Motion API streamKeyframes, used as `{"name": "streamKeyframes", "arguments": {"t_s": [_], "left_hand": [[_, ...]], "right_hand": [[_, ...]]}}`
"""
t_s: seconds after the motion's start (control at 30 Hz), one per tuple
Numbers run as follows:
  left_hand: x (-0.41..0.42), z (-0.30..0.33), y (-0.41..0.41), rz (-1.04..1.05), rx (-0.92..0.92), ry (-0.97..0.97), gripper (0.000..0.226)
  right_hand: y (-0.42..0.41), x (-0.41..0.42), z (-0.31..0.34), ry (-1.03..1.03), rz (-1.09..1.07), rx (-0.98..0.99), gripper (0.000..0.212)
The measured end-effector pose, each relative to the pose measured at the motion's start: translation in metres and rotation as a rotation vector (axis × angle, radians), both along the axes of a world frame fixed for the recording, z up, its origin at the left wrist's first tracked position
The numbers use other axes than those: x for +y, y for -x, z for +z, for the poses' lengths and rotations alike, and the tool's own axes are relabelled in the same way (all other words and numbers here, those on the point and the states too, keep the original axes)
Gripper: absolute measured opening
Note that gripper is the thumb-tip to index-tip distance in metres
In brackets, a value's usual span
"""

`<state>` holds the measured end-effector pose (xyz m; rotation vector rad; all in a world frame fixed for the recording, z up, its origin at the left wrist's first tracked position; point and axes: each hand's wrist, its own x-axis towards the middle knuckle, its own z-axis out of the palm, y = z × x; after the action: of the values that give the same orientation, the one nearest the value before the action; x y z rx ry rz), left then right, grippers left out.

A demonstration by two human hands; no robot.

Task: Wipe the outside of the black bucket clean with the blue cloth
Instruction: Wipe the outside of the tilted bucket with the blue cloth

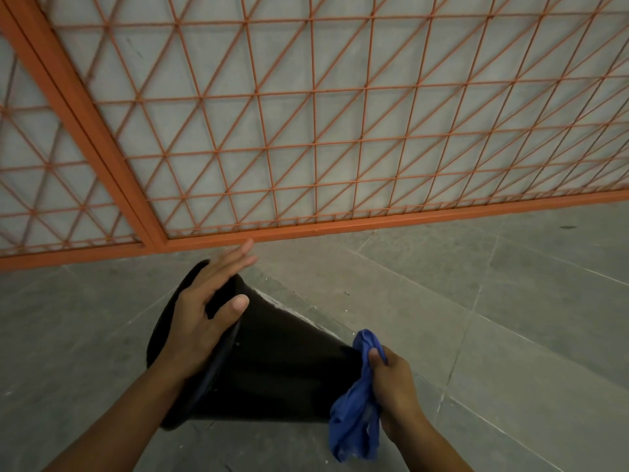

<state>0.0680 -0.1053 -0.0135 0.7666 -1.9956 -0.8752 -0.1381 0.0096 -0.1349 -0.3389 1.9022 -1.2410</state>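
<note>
So the black bucket is lying on its side on the floor, mouth to the left. Left hand is spread flat over the rim, steadying it. Right hand clutches the bunched blue cloth right at the base, maybe touching, too dark to tell. Looks mid-wipe; next it needs pressing onto the wall.

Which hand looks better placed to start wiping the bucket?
The right hand: it already grips the blue cloth beside the black bucket. The left hand rests open at its rim, steadying it.
</note>
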Motion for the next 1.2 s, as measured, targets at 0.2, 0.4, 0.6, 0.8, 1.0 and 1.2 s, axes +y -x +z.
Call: {"name": "streamKeyframes", "arguments": {"t_s": [0.2,0.4,0.6,0.8,1.0,1.2], "left_hand": [[-0.001,-0.019,0.009,0.091,0.042,0.018,0.070],[0.007,-0.030,0.016,0.199,0.105,-0.075,0.069],[0.012,-0.041,0.029,0.157,-0.044,0.058,0.089],[0.017,-0.033,0.044,0.159,-0.109,0.154,0.088],[0.021,-0.032,0.050,0.154,-0.211,0.237,0.082],[0.024,-0.034,0.057,0.136,-0.236,0.267,0.074]], "right_hand": [[-0.016,0.015,0.003,0.039,-0.026,0.147,0.025],[-0.025,0.025,-0.008,0.071,-0.040,0.268,0.025],[-0.037,0.042,-0.020,0.071,-0.024,0.288,0.028],[-0.076,0.061,0.022,0.266,-0.020,0.166,0.042],[-0.103,0.063,0.063,0.527,0.176,0.253,0.063],[-0.100,0.053,0.063,0.619,0.031,0.257,0.041]]}}
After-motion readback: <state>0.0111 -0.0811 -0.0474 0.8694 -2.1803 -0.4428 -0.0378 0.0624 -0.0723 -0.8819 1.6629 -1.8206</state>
